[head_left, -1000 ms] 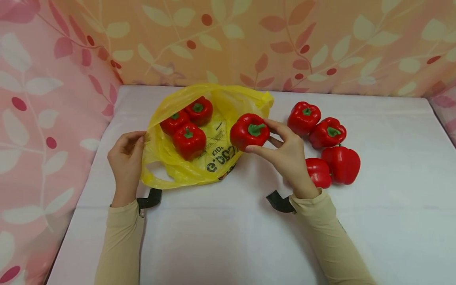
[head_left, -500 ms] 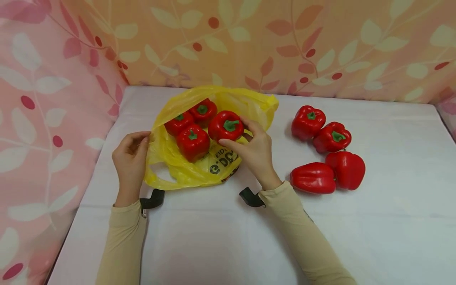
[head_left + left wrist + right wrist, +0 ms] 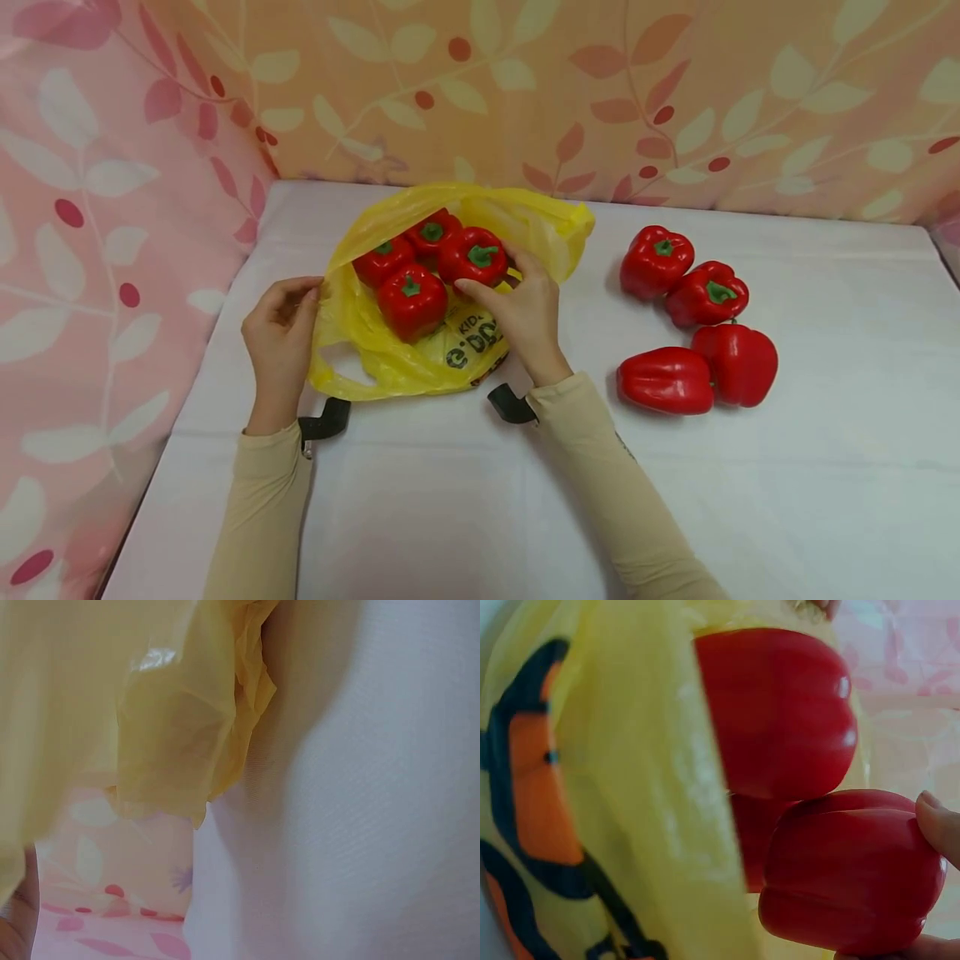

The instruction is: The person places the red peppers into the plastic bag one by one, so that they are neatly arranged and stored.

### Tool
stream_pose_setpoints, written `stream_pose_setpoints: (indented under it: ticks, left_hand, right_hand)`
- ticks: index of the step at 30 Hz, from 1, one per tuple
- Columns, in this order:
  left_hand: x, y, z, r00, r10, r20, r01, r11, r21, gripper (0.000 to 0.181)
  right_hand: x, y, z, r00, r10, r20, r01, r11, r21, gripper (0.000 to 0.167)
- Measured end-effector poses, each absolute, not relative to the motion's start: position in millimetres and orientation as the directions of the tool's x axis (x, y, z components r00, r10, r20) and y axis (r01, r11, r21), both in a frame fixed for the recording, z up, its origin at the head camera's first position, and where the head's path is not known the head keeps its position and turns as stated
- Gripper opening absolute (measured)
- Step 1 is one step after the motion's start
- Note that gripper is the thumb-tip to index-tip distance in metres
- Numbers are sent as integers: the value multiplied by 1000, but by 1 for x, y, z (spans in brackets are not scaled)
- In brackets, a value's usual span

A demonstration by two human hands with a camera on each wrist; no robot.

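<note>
A yellow plastic bag (image 3: pixel 405 371) lies open on its side, its mouth toward me, with three red bell peppers inside, one of them the front bell pepper (image 3: pixel 412 304). My left hand (image 3: pixel 281 342) pinches the left edge of the bag's mouth. Within the opening, my right hand (image 3: pixel 528 308) holds another red bell pepper (image 3: pixel 471 257) between thumb and fingers, close against the others. The right wrist view shows this held pepper (image 3: pixel 851 874) beside the peppers in the bag. In the left wrist view the yellow plastic (image 3: pixel 176 712) hides most of the left hand.
On the white table (image 3: pixel 450 500), right of the bag, several more red bell peppers stand or lie in a curve, among them a lying pepper (image 3: pixel 665 381) and a far pepper (image 3: pixel 657 262). A flowered curtain (image 3: pixel 570 100) borders the table at the back and left.
My right hand has moved left with its pepper, from the right edge of the bag's mouth to beside the peppers inside. The left hand keeps its pinch on the bag.
</note>
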State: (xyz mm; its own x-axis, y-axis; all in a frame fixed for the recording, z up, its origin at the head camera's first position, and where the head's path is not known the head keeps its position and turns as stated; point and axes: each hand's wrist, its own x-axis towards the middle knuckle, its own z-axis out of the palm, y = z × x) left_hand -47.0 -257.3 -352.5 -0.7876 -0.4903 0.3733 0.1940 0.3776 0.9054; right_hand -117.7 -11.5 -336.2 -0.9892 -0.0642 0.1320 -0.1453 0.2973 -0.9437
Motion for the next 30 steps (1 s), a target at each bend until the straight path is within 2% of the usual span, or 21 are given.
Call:
stream_pose_setpoints:
  ticks: [6,12,30]
  left_hand:
    - [-47,-257,-353,-790,-489,369,186,381,906,14]
    - [-48,-257,-353,-788,-488,377,191,388,902,14]
    - [-47,-257,-351,-790,-493,364,181,381,907,14]
  right_hand:
    - [-122,-13,-344,-992,-72,101,-122,388,-914,72]
    - [-126,-18,-348,-995,-78,62,-89,409,-908,74]
    - [-129,-24,-359,-992,-117,38,-91,490,-867,74]
